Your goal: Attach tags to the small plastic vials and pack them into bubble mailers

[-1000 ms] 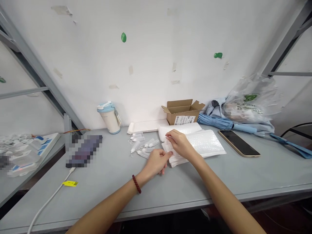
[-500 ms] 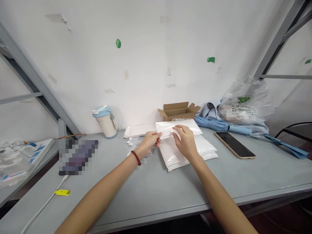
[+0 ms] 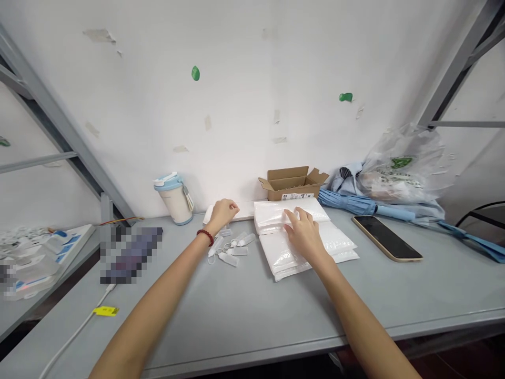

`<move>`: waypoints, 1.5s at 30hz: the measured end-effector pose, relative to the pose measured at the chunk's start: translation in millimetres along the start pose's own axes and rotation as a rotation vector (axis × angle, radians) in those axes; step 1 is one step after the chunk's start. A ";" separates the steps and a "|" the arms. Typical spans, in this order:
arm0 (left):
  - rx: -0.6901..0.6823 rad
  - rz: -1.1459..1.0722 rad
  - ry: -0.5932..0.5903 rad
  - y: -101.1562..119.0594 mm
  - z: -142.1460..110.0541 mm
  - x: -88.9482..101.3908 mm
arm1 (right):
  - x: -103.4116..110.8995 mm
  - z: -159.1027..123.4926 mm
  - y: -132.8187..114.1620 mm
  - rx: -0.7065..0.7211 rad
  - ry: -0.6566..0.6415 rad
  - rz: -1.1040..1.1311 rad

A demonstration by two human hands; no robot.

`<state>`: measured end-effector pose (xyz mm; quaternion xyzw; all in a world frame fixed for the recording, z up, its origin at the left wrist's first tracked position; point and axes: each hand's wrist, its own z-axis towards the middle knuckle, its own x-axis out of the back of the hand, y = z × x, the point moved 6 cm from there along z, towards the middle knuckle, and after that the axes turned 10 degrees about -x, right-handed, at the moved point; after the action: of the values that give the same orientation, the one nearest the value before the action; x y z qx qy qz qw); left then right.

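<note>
My right hand (image 3: 304, 235) lies flat, fingers stretched out, on a stack of white bubble mailers (image 3: 339, 241); its fingertips press a mailer folded over at the stack's far end (image 3: 276, 210). My left hand (image 3: 223, 212), with a red bead bracelet on the wrist, reaches to the back of the table. Its fingers are curled at the edge of a flat white pile (image 3: 246, 208) by the wall. What they grip, if anything, is hidden. Several small white plastic tags (image 3: 232, 248) lie just below this hand.
A blue-lidded cup (image 3: 173, 198) stands at the wall on the left. An open cardboard box (image 3: 294, 183), a blue umbrella (image 3: 355, 204), a plastic bag (image 3: 402, 166) and a phone (image 3: 386, 238) sit to the right. A blurred dark object (image 3: 130, 247), a white cable (image 3: 74, 332) and a neighbouring table's clutter (image 3: 35, 252) are on the left.
My left hand has let go of the mailer's edge and moved left and back to the flat white pile. My right hand has pressed the lifted mailer down onto the stack.
</note>
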<state>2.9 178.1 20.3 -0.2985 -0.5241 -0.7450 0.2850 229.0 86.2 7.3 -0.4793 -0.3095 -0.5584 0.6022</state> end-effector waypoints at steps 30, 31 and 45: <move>-0.217 0.531 0.150 -13.2 3.0 35.4 | -6.0 -6.8 -10.2 0.098 0.007 -0.058; -0.204 0.515 0.195 -14.9 -1.9 41.3 | -6.3 -6.7 -10.0 0.098 0.006 -0.058; -0.565 0.207 0.550 20.8 -104.9 27.7 | 21.2 -29.0 -40.7 0.435 0.349 0.164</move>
<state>-15.4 69.3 24.9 -0.2059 -0.1703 -0.8791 0.3947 188.7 54.8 25.9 -0.2590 -0.2737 -0.5024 0.7782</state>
